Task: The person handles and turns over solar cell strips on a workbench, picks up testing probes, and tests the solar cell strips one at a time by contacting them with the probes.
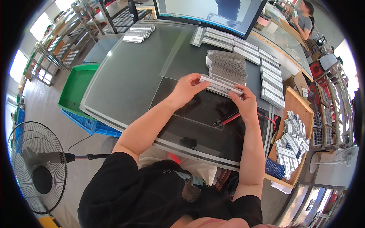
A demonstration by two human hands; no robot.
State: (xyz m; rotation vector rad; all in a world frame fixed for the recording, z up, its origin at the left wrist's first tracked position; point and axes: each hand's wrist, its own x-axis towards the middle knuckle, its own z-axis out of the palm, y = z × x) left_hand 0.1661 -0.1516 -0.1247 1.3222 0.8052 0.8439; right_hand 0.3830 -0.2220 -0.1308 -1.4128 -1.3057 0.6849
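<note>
Between my two hands is a narrow white strip (217, 82) with a segmented edge. My left hand (189, 88) pinches its left end, and my right hand (245, 102) grips its right end between thumb and fingers. Another segmented strip (217, 92) shows just below it; whether the two touch, I cannot tell. Right behind my hands lies a pile of grey, finely patterned strips (227, 64). A red-and-black pointed tool (227, 120) rests on the dark glass tabletop (182, 133), near my right forearm, with a red cable (274, 122) close by.
Rows of white-and-grey strips (272, 81) line the table's back right, below a monitor (209, 15). More strips (138, 33) lie back left. A wooden box (307, 114) of jumbled strips stands right. A green crate (72, 89) and a fan (38, 167) are left. A person (304, 22) sits far right.
</note>
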